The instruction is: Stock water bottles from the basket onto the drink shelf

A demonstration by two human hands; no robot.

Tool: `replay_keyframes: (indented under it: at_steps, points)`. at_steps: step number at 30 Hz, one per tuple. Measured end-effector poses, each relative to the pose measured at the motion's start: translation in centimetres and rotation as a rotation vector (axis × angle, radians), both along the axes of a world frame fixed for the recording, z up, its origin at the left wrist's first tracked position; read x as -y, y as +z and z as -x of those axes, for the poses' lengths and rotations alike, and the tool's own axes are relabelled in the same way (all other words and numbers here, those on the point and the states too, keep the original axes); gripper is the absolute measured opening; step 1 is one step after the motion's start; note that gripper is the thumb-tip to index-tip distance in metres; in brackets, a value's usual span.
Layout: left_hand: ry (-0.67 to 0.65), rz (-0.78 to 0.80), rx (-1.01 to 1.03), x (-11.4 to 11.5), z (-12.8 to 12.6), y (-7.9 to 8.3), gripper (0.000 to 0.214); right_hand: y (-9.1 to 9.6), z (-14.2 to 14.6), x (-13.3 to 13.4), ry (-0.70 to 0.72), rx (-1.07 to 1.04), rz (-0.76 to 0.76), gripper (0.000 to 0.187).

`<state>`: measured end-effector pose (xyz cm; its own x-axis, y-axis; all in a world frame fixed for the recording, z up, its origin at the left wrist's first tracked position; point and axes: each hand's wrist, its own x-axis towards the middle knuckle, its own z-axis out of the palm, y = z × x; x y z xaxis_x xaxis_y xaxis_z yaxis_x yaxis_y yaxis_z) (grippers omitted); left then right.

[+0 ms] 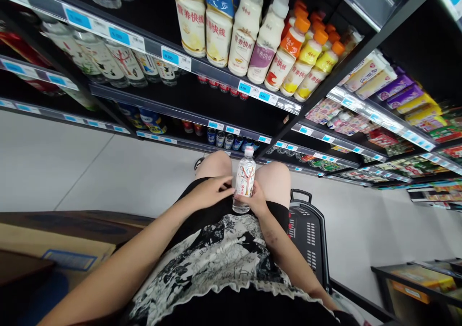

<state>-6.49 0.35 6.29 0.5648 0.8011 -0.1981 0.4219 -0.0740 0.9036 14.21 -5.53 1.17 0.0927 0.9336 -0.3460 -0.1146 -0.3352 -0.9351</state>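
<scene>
A clear water bottle (245, 179) with a pinkish cap and a printed tree on its label stands upright over my lap, between my knees. My right hand (257, 200) is wrapped round its lower part from the right side. Just left of the bottle is my left hand (215, 191), its fingers apart and reaching toward the label. Whether those fingertips touch the bottle I cannot tell. Similar water bottles (124, 61) stand in a row on the middle shelf at the left.
Milk-drink bottles (245, 32) fill the shelf ahead, above small cans (229, 140) low down. A black shopping basket (308, 234) stands on the floor at my right. Cardboard boxes (83, 249) lie at my left, and a low rack (415, 280) is at the lower right.
</scene>
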Motion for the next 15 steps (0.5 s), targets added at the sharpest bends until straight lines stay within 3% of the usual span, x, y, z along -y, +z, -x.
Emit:
replay_keyframes:
  at_steps: [4, 7, 11, 15]
  points:
    - [0.226, 0.116, 0.069, -1.8, 0.6, 0.3, 0.073, -0.3, 0.3, 0.5, 0.081, 0.211, -0.084, 0.068]
    - [0.222, 0.193, 0.102, -1.9, -0.3, 1.1, 0.085, -0.1, 0.5, 0.9, 0.148, 0.362, -0.120, 0.068]
    - [0.282, 0.109, -0.039, -1.6, -1.2, 1.5, 0.068, 0.6, 1.0, 1.0, 0.231, 0.525, -0.126, 0.069]
    - [0.274, 0.066, 0.066, -1.8, -0.1, 0.3, 0.055, 0.5, 1.5, 0.3, 0.282, 0.587, -0.163, 0.072]
